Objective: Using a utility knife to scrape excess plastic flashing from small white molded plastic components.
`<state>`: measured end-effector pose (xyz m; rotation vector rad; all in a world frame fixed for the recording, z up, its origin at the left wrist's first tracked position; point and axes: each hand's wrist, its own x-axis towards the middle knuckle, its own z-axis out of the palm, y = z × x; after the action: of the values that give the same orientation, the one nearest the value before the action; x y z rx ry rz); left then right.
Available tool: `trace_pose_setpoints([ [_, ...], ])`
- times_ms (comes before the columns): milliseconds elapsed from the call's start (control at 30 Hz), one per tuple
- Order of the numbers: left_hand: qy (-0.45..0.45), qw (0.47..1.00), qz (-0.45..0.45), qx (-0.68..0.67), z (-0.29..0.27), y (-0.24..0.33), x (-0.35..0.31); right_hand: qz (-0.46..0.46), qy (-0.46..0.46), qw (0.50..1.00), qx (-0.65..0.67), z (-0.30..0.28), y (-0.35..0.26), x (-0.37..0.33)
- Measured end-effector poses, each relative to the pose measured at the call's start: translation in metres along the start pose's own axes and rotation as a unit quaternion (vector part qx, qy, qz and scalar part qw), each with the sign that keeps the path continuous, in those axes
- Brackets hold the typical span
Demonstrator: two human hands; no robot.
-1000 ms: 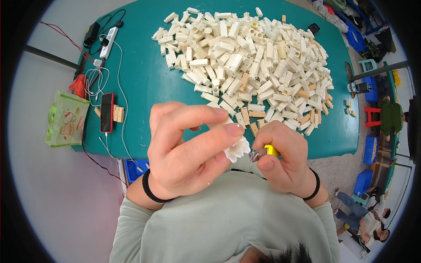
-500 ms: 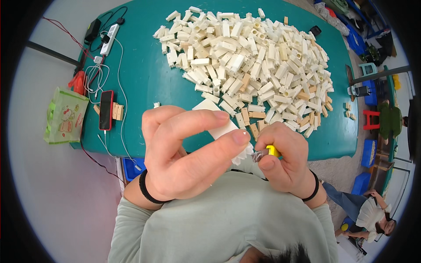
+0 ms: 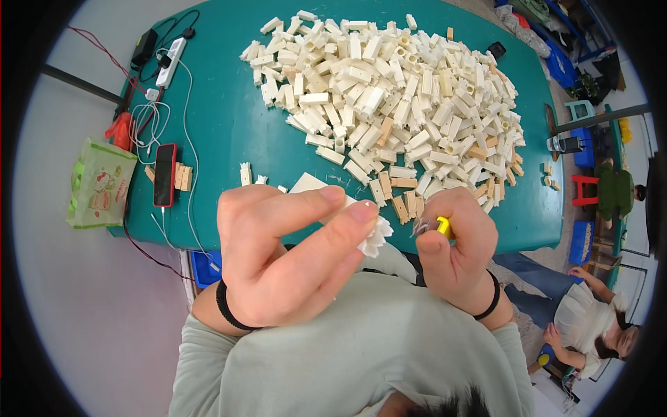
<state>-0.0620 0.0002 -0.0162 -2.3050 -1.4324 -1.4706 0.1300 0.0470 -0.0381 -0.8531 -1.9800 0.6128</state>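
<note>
My left hand (image 3: 267, 260) is closed round a white plastic block (image 3: 377, 240), pinched between thumb and fingers. The block's toothed end points toward my right hand (image 3: 464, 254). That hand grips a small yellow-handled tool (image 3: 443, 227), most of it hidden in my fingers. Pale stringy shavings (image 3: 422, 226) cling to the tool's tip, so its exact kind does not show. A gap separates the tip from the block. Beyond both hands spreads a large heap of similar white blocks (image 3: 372, 104), with some tan ones among them.
On the green table (image 3: 215, 104) at left lie a phone (image 3: 165, 175), coiled cables and a power strip (image 3: 172, 62). A green bag (image 3: 103, 182) stands beside the table's left edge. Several small white pieces lie beyond my left hand. Another person (image 3: 580, 313) is at the lower right.
My left hand has drawn back left with the block, and my right hand has shifted slightly right. The gap between block and tool has widened. The person at right has leaned or moved closer.
</note>
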Motion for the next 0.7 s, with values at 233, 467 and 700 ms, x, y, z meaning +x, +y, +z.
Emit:
trace_pose_setpoints([
  [233, 0.028, 0.999, 0.012, 0.013, 0.003, 0.0, -0.002, 0.099, -0.12, 0.977, 0.147, -0.005, -0.001, -0.003],
  [467, -0.008, 1.0, 0.007, -0.012, 0.004, -0.001, -0.002, 0.158, -0.128, 0.925, 0.32, 0.0, -0.002, -0.002],
  [700, 0.009, 1.0, 0.014, -0.013, 0.009, -0.002, -0.006, 0.198, -0.137, 0.92, 0.309, 0.004, -0.009, 0.001],
])
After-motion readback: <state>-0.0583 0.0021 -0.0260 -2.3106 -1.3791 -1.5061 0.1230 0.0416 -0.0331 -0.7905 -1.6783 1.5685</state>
